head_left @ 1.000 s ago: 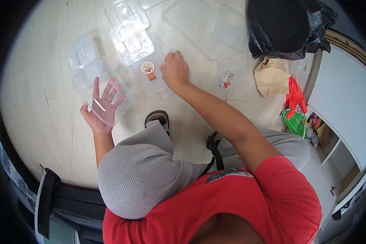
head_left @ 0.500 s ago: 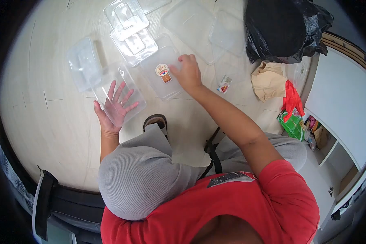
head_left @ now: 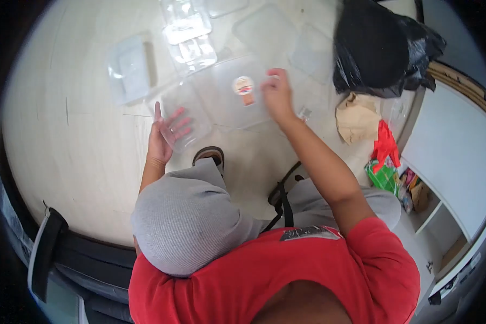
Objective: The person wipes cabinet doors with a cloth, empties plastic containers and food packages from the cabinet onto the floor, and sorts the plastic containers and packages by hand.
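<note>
My left hand (head_left: 170, 134) is under a clear plastic container (head_left: 191, 110). Its fingers show through the see-through wall, with the thumb along the outer side. To its right is a clear flat lid (head_left: 218, 94) bearing a round sticker and an orange-brown label (head_left: 247, 99). My right hand (head_left: 278, 97) has its fingers curled at the lid's right edge, pinching it; motion blurs the fingertips. The near sides of container and lid lie close together, and I cannot tell whether they touch.
Another clear container (head_left: 129, 70) lies at the left. Shiny clear trays (head_left: 191, 54) and faint flat lids (head_left: 264, 29) are spread behind. At the right are a black plastic bag (head_left: 372, 54), brown paper (head_left: 357, 119), a red bag (head_left: 386, 144) and an open white cabinet (head_left: 443, 140).
My right hand and the stickered lid have shifted right, and the lid looks larger, as if raised. My left hand has turned, its fingers less spread under the container. The view has shifted slightly.
</note>
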